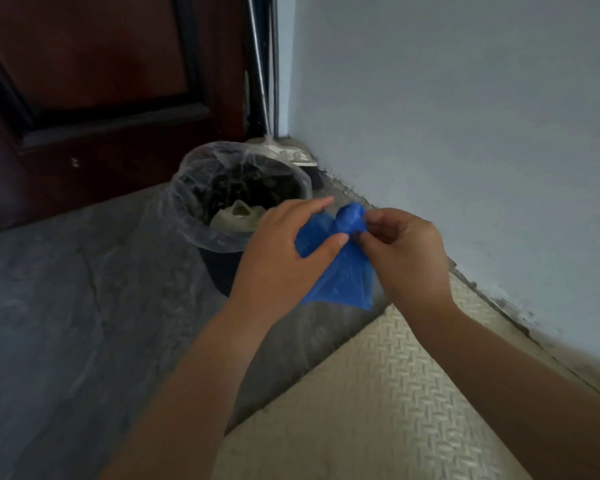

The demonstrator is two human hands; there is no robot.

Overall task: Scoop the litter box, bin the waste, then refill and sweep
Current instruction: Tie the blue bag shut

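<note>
A small blue plastic bag (347, 275) hangs between both hands in the middle of the head view. My left hand (284, 251) pinches its upper left part with thumb and fingers. My right hand (406, 251) grips the twisted top of the bag. Just behind the hands stands a dark round bin (219, 261) lined with a clear plastic bag (187, 216), with pale crumpled waste inside. The litter box is out of view.
A dark wooden door (94, 81) stands behind the bin. A pale blue wall (465, 116) runs along the right. A broom's metal handle (258, 64) leans in the corner. A textured beige mat (395, 410) covers the floor at lower right; grey floor (66, 323) lies at left.
</note>
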